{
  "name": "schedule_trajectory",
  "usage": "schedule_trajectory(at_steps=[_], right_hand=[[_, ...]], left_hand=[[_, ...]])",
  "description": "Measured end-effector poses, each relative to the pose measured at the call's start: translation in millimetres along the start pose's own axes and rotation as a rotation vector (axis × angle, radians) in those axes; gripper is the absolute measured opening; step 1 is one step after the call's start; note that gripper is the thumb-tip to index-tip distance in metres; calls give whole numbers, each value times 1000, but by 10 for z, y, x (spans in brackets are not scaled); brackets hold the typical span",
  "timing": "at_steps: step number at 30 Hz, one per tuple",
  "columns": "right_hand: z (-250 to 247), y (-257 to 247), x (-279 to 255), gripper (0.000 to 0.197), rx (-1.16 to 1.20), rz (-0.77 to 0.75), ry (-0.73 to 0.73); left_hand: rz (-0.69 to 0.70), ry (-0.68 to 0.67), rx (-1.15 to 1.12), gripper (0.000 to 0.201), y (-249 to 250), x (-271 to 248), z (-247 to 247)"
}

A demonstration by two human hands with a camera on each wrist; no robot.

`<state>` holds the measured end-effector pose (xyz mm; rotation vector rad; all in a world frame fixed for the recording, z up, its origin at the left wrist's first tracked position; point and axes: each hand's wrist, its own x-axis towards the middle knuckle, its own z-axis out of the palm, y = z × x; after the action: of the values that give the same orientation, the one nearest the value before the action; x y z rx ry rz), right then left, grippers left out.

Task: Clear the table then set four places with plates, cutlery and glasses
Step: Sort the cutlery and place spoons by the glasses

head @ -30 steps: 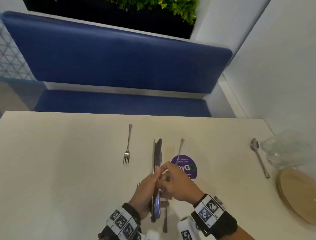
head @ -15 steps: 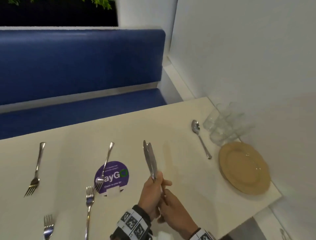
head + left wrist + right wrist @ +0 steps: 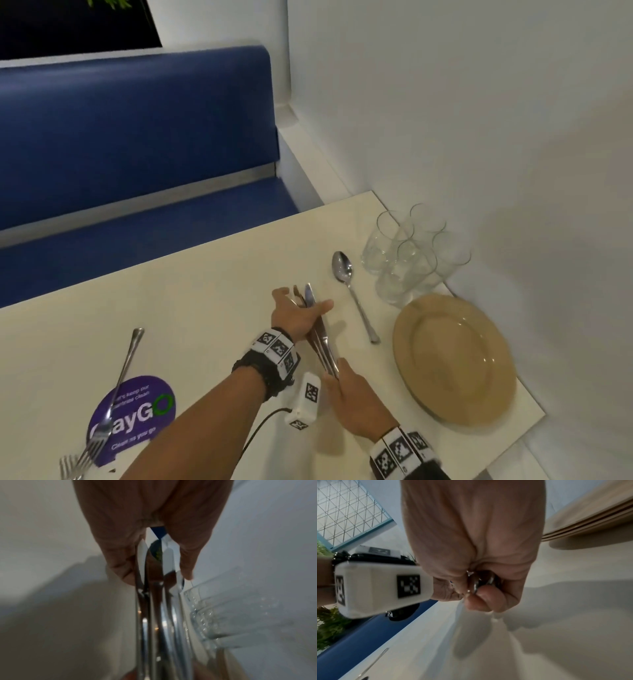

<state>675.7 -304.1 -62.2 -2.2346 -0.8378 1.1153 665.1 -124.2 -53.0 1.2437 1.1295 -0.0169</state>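
A bundle of steel knives [image 3: 320, 334] is up off the counter, blades pointing away. A spoon [image 3: 352, 291] lies flat beside four clear glasses [image 3: 411, 257], huddled upright in the corner, and a tan plate [image 3: 455, 356] sits nearest.

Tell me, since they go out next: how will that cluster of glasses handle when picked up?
The glasses look thin and clear, so probably fragile and light. They stand touching, so lifting one may knock another. Their smooth walls could be slippery.
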Motion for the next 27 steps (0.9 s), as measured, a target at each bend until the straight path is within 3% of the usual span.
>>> schedule_trajectory(at_steps=[1, 3, 7, 10, 14, 18, 27], right_hand=[[-22, 13, 48, 24, 0, -2, -14], [-36, 51, 138, 23, -5, -9, -11], [15, 76, 213, 26, -118, -30, 104], [91, 22, 239, 41, -269, -45, 181], [148, -26, 312, 35, -433, -7, 275], [195, 10, 425, 32, -554, -77, 399], [173, 12, 507, 33, -500, -24, 438]], left_hand=[[25, 58, 105, 83, 3, 74, 34], [70, 149, 217, 64, 4, 187, 76], [142, 187, 344, 37, 16, 357, 100], [201, 179, 528, 37, 54, 454, 101], [205, 194, 703, 45, 94, 549, 110], [211, 224, 750, 45, 134, 624, 153], [287, 231, 920, 43, 163, 672, 181]])
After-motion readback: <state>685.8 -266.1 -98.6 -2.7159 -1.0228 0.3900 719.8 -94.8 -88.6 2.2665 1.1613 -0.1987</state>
